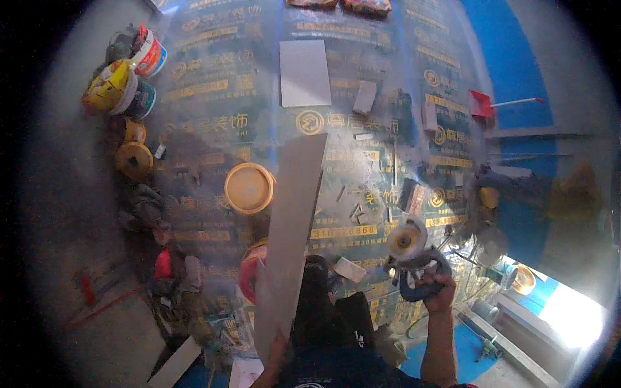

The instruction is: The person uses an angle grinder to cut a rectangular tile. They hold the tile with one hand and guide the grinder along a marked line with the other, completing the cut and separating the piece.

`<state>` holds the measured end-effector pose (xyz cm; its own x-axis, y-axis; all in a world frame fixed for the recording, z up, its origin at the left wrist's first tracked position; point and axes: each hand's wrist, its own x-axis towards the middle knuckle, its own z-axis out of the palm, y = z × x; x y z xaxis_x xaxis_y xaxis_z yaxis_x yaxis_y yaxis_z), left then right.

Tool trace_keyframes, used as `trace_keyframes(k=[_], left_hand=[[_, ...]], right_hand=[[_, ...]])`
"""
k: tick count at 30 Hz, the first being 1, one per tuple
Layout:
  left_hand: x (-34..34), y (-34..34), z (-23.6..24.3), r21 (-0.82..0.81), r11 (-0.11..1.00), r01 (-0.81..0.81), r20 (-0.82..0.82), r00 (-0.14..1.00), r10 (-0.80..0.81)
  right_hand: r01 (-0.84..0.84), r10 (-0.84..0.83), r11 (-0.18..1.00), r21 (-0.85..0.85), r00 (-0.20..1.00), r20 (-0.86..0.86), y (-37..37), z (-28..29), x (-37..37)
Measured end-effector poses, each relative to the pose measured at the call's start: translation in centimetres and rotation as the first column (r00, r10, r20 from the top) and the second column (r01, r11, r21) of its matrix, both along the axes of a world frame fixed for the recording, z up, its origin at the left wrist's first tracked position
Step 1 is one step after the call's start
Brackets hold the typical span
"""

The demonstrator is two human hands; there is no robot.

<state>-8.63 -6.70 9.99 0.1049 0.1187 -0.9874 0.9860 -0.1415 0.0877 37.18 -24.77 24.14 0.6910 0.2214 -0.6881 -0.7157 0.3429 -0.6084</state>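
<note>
My right hand (433, 288) is closed around the handle of an angle grinder (404, 242), held at the lower right with its round disc toward the top of the view. My left hand (278, 349), low in the middle, grips the edge of a long grey board (288, 220) that slants upward from the lower edge. The board partly hides a red bucket (249, 278) behind it. Left of the board's upper part is a round tan bucket (249, 187). A small pale offcut (350, 268) lies between the board and the grinder. My left fingertips are partly hidden.
Printed protective sheeting (213, 155) covers the floor. Paint buckets (145, 58) and bags line the left side. A pale tile (304, 74) and several offcuts (364, 96) lie farther up. A red dustpan (480, 103) is at right. A long rail (498, 343) lies lower right.
</note>
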Motion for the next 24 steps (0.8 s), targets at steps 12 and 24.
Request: trace_keyframes(k=[12, 24], left_hand=[[-2.8, -1.0, -2.0, -0.077, 0.988, 0.135, -0.001, 0.991, -0.135], [16.3, 15.0, 2.2, -0.108, 0.976, -0.188, 0.272, 0.939, 0.211]], right_hand=[[-0.043, 0.180, 0.943, -0.331, 0.901, 0.394, 18.9, 1.9, 9.6], [-0.103, 0.341, 0.880, -0.464, 0.816, 0.466, 23.8, -1.0, 10.0]])
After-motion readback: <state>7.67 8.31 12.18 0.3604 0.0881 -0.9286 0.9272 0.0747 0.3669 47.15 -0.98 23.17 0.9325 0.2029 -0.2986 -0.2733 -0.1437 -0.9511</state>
